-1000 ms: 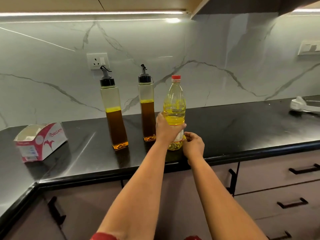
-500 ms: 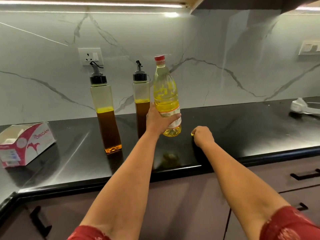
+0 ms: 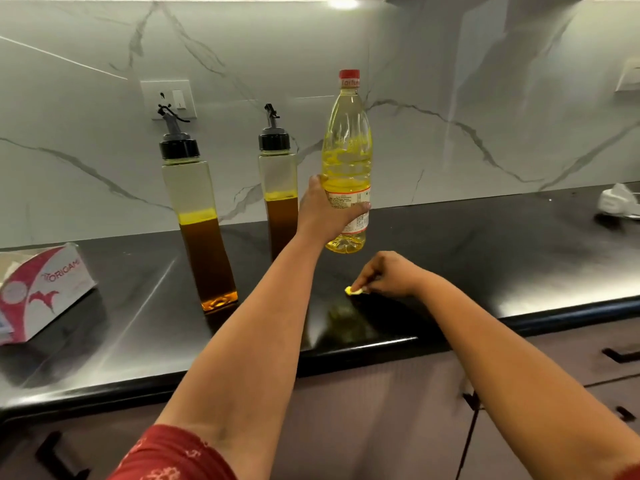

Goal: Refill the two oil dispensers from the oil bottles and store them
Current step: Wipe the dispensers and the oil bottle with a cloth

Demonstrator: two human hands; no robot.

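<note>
Black counter (image 3: 485, 258) against a white marble backsplash (image 3: 450, 81), strip light running along the top. I've got the oil bottle (image 3: 347, 161) in my left hand (image 3: 325, 216), fingers wrapped round the label part, thumb on the near side. It's upright and lifted clear of the counter, red cap (image 3: 349, 79) on, yellow oil filling about half.

My right hand (image 3: 388, 275) is down low on the counter just below the bottle, fingertips pinched together on a small yellow bit (image 3: 355, 290). Can't tell what that bit is, it's tiny.

The two dispensers stand on the counter to the left of the bottle. The left dispenser (image 3: 199, 230) is nearer me, dark oil up to roughly the middle with a thin yellow layer on top, black pour spout. The right dispenser (image 3: 278, 188) sits further back, just beside my left hand, its lower part hidden behind my wrist.

Tissue box (image 3: 45, 289) at far left, something white (image 3: 618, 204) at far right, wall socket (image 3: 169, 98) behind the left dispenser. Drawers (image 3: 571, 358) under the counter.
</note>
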